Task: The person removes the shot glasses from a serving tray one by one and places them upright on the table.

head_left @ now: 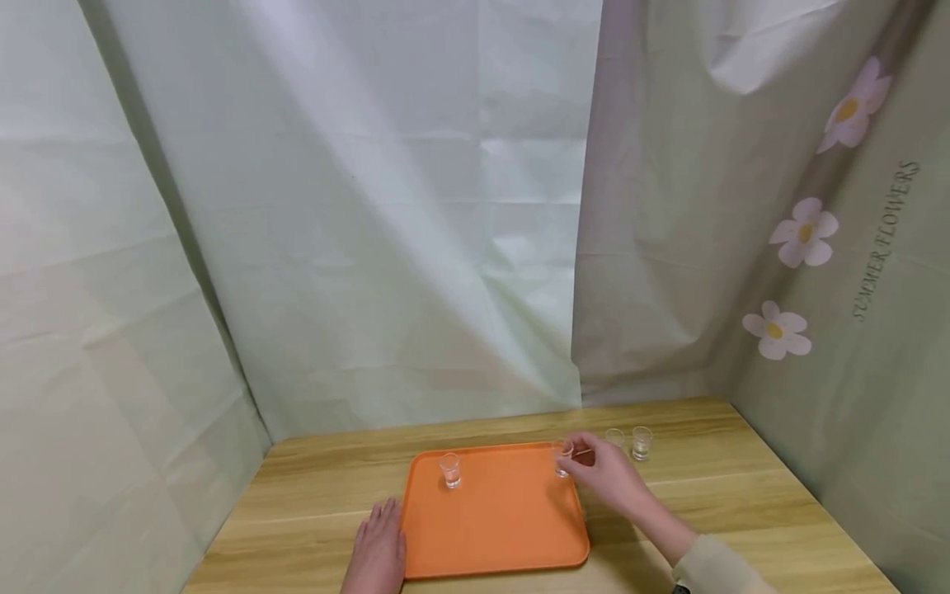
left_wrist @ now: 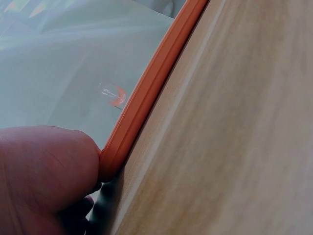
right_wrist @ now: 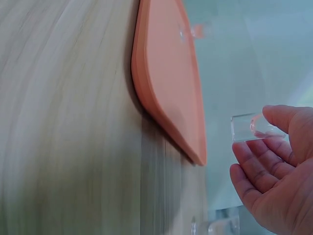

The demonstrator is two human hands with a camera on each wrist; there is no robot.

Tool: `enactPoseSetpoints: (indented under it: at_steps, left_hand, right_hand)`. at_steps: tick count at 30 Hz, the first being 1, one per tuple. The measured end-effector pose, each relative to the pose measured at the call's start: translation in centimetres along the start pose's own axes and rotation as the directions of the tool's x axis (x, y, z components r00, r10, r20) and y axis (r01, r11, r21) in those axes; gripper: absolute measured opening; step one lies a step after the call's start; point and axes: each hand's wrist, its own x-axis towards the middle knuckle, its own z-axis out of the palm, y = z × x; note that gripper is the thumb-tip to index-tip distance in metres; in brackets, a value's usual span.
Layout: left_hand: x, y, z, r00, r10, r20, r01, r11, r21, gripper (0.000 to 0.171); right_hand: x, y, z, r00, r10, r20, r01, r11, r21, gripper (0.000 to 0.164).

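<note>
My right hand (head_left: pixel 604 474) pinches a small clear shot glass (head_left: pixel 562 464) between thumb and fingers. In the head view this glass is at the back right corner of the orange tray (head_left: pixel 497 520); the right wrist view shows the held glass (right_wrist: pixel 240 128) apart from the tray. Another shot glass (head_left: pixel 450 472) stands upright on the tray, near its back left corner. My left hand (head_left: pixel 378 549) lies with straight fingers beside the tray's left edge, and the thumb touches the rim (left_wrist: pixel 142 95).
Two more shot glasses stand on the wooden table (head_left: pixel 319 487) behind my right hand: one (head_left: pixel 641 443) in plain sight, the other (head_left: pixel 614 436) partly hidden. A pale curtain (head_left: pixel 416 247) hangs behind and on both sides, with printed flowers at right.
</note>
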Motion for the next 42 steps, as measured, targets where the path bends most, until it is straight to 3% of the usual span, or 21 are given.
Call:
enactPoseSetpoints:
  at_steps: [6,14,17,26,36,42]
  left_hand:
    - [-0.1,-0.2,0.2,0.999,0.02,-0.037,-0.02,1.0,-0.002,0.043]
    - [0.0,-1.5,1.7,0.993,0.05,-0.11,-0.052,0.999,-0.009,0.042]
    - [0.1,-1.8,2.0,0.994,0.05,-0.1,-0.05,0.999,-0.003,0.042]
    - [0.0,-2.4,2.8,0.981,0.096,-0.169,-0.093,0.995,0.03,0.041]
    - [0.0,-1.8,2.2,0.99,0.058,-0.126,-0.061,0.998,-0.02,0.041]
    - [0.0,-0.7,0.7,0.999,0.029,-0.03,-0.029,1.0,-0.004,0.044]
  right_hand:
    - [-0.2,0.8,-1.1,1.0,0.017,-0.026,-0.017,1.0,-0.012,0.021]
    - [-0.5,1.5,-2.5,0.999,0.012,-0.05,-0.013,1.0,-0.026,0.024]
    - [-0.7,1.8,-3.0,0.999,0.013,-0.048,-0.014,1.0,-0.023,0.024]
    - [-1.4,2.6,-4.2,0.999,0.032,-0.028,-0.034,0.997,-0.065,0.015]
    - [-2.0,3.9,-5.5,0.998,0.042,-0.047,-0.046,0.995,-0.087,0.021]
    - [-2.4,4.9,-6.1,0.998,0.044,-0.055,-0.05,0.992,-0.117,0.021]
